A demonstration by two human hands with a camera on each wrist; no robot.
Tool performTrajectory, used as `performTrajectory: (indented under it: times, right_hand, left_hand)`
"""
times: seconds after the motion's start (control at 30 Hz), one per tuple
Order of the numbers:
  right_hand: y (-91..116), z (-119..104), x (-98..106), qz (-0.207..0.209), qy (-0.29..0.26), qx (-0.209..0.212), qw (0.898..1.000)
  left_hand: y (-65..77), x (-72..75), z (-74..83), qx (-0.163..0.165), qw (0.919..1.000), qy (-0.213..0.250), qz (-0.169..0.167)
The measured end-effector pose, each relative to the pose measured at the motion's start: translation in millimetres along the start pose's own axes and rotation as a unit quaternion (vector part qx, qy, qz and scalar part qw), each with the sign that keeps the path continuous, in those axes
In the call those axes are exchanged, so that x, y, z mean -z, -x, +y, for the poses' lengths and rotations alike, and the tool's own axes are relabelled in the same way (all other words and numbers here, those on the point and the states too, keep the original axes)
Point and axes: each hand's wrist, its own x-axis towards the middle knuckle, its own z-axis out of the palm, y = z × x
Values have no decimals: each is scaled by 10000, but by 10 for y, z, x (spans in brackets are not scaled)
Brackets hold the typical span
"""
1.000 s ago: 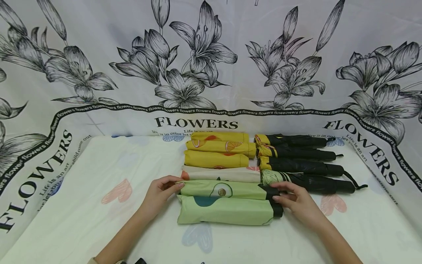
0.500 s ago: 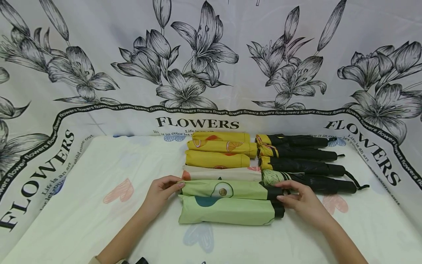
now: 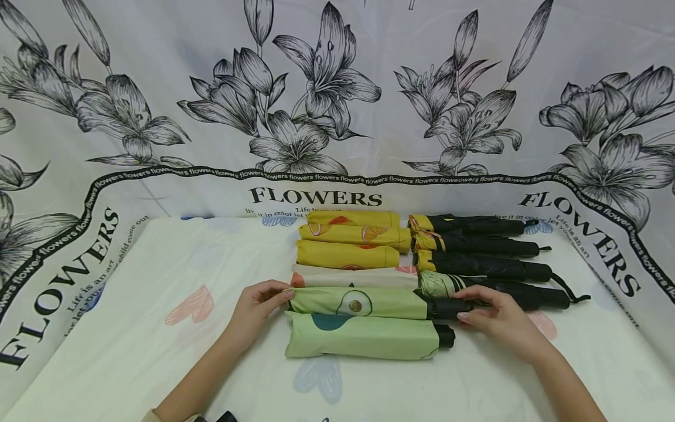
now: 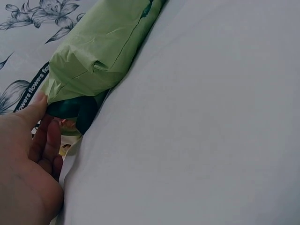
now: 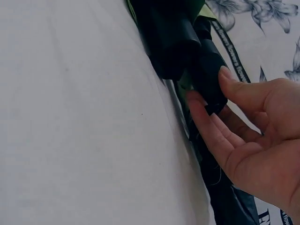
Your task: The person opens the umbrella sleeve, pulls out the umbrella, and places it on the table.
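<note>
A light green umbrella sleeve point(image 3: 321, 302) with an avocado print lies across the cloth. My left hand point(image 3: 261, 305) pinches its left end between thumb and fingers. At the other end, my right hand point(image 3: 498, 319) pinches the tip of a black umbrella handle point(image 3: 447, 309) that sticks out of the sleeve. In the right wrist view, thumb and fingers sit on both sides of this handle point(image 5: 208, 77). The rest of that umbrella is hidden inside the sleeve. Just in front lies a second green sleeve point(image 3: 369, 340), with a short black handle end point(image 3: 446, 336) showing at its right.
Behind lie a cream sleeve point(image 3: 358, 276) and several yellow sleeves point(image 3: 348, 255), stacked in a row. To their right are several folded black umbrellas point(image 3: 490, 266), one with a wrist strap. A white flower-print curtain point(image 3: 390, 146) hangs at the back of the heart-print cloth point(image 3: 132, 351).
My right hand has moved right, and the black umbrella handle now extends farther out of the avocado sleeve. My left hand keeps its pinch on the sleeve's left end.
</note>
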Motion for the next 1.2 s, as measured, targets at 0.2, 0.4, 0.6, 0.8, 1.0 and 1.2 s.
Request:
performTrajectory:
  times: [0.2, 0.4, 0.6, 0.8, 1.0, 1.2]
  right_hand:
    - [-8, 40, 16, -41, 85, 52, 9999]
    - [21, 39, 70, -7, 118, 79, 9999]
    - [102, 85, 197, 258, 342, 38, 9991]
    - [213, 198, 318, 355, 443, -27, 9984]
    - [292, 252, 472, 439, 422, -11, 9981]
    - [361, 303, 573, 437, 454, -23, 9980]
  left_hand:
    - [2, 18, -3, 125, 9999, 73, 10]
    - [-14, -5, -9, 118, 9999, 65, 78]
    - [-20, -8, -15, 100, 9999, -38, 105]
    - [-23, 7, -9, 100, 9999, -76, 44]
    - [-31, 8, -16, 152, 9999, -20, -8]
    - [-23, 13, -25, 87, 9999, -52, -11]
